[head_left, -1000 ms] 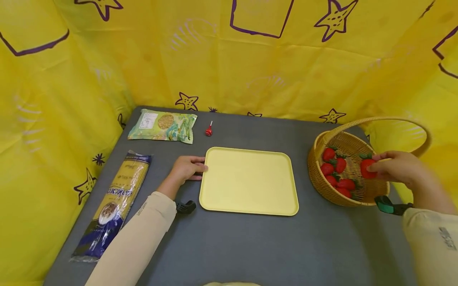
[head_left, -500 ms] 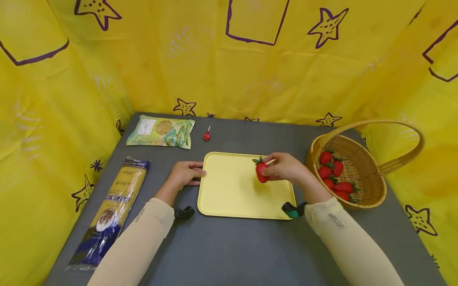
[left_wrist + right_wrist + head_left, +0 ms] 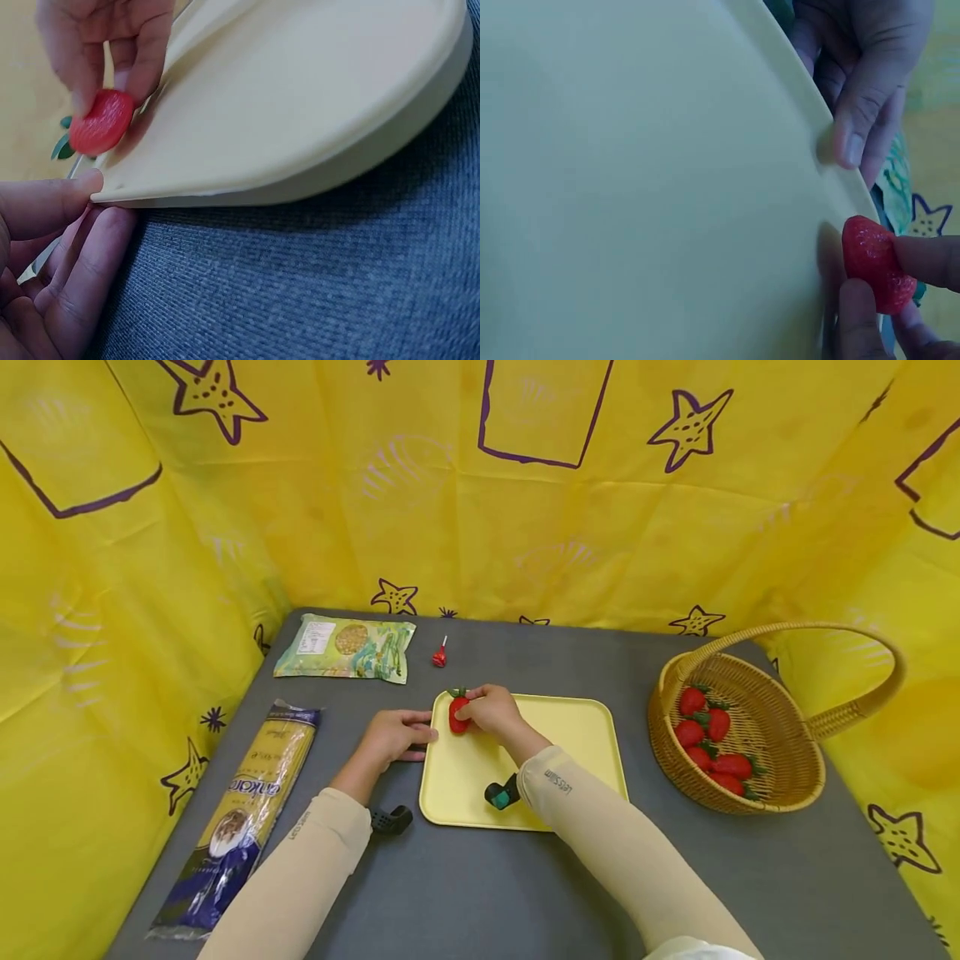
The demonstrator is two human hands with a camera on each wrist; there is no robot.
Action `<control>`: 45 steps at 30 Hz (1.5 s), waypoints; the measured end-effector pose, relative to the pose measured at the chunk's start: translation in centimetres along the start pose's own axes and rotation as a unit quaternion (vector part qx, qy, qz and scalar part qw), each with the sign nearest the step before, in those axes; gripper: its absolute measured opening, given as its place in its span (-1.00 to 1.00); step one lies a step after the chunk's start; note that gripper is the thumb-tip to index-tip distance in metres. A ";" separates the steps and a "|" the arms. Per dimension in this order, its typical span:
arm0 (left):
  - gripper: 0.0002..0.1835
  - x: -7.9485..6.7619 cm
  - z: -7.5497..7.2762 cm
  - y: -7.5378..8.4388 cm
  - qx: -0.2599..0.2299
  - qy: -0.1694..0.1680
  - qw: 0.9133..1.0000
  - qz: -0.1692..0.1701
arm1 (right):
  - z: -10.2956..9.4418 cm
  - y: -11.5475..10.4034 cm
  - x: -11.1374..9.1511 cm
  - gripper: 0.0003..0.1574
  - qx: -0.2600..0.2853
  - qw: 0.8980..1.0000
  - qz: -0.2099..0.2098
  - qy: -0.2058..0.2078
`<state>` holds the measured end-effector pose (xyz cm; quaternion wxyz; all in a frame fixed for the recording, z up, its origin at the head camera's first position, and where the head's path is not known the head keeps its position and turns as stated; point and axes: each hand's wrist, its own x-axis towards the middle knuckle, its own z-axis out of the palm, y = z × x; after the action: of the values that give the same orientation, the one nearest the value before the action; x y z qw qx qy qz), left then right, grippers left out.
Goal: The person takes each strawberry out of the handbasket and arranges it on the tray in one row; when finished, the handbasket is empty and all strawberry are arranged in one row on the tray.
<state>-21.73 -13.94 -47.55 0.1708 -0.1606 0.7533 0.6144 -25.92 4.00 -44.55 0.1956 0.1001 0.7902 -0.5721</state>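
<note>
My right hand (image 3: 495, 712) pinches a red strawberry (image 3: 458, 715) with green leaves over the far left corner of the yellow tray (image 3: 540, 760). In the right wrist view the strawberry (image 3: 877, 262) sits between thumb and fingers, close to the tray's rim. My left hand (image 3: 390, 737) grips the tray's left edge, thumb on top of the rim and fingers beneath, as the left wrist view shows at the rim (image 3: 225, 191). Several more strawberries (image 3: 718, 725) lie in the left part of a wicker basket (image 3: 810, 752) with a tall handle, to the right of the tray.
A green patterned food packet (image 3: 345, 648) lies at the back left, with a red lollipop (image 3: 439, 655) beside it. A long pack of spaghetti (image 3: 240, 818) lies along the left side of the grey table (image 3: 465, 893). Yellow cloth (image 3: 465, 527) hangs behind and at both sides.
My right hand has carried the strawberry from the basket leftward across the tray to its far left corner. My left hand has kept its grip on the tray's edge.
</note>
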 end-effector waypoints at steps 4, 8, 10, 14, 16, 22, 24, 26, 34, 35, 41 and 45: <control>-0.50 0.0 0.1 0.2 0.000 0.001 1.000 0.000 | 0.6 -0.4 0.1 -0.60 -0.038 0.999 -0.009 0.013; -0.52 -0.1 0.2 0.3 0.001 -0.002 1.000 0.000 | 0.7 -0.3 0.2 -0.62 -0.057 0.998 -0.014 0.022; -0.52 -0.1 0.3 0.3 0.003 -0.003 1.000 0.002 | 0.8 -0.1 0.2 -0.62 -0.056 0.998 -0.016 0.025; -0.52 -0.1 0.2 0.3 0.003 -0.003 1.000 0.007 | 1.0 0.1 0.4 -0.60 -0.047 0.998 -0.022 0.022; -0.51 -0.1 0.2 0.3 -0.002 -0.003 1.000 0.007 | 1.1 0.2 0.4 -0.58 -0.047 0.998 -0.023 0.020; -0.50 0.0 0.2 0.4 -0.006 -0.001 1.000 0.013 | 0.6 0.1 0.0 -0.47 -0.064 0.998 -0.024 0.016; -0.51 0.0 0.2 0.3 -0.003 0.000 1.000 0.017 | -0.2 -0.1 -0.4 -0.42 -0.073 0.997 -0.029 0.010; -0.51 0.1 0.2 0.2 -0.003 0.002 1.000 0.018 | -1.5 -0.4 -1.0 -0.40 -0.080 0.996 -0.039 0.000; -0.51 -0.2 0.2 0.0 0.003 0.011 1.000 0.021 | -12.6 -2.5 -6.5 -0.43 -0.095 0.981 -0.083 -0.145; -0.51 -0.2 0.2 0.1 0.004 0.009 1.000 0.020 | -14.6 -2.5 -7.3 -0.42 -0.097 0.977 -0.083 -0.168; -0.51 -0.2 0.7 0.2 0.014 -0.007 1.000 0.020 | -27.8 -0.8 -10.2 -0.51 -0.081 0.950 -0.086 -0.289; -0.52 0.1 0.6 0.4 0.017 -0.005 0.999 0.028 | -35.3 1.5 -9.3 -0.55 -0.011 0.932 -0.101 -0.347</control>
<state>-21.98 -13.24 -47.36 0.1603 -0.1336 0.7670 0.6067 -23.78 38.36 -32.41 0.3998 -0.1870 0.6854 -0.5792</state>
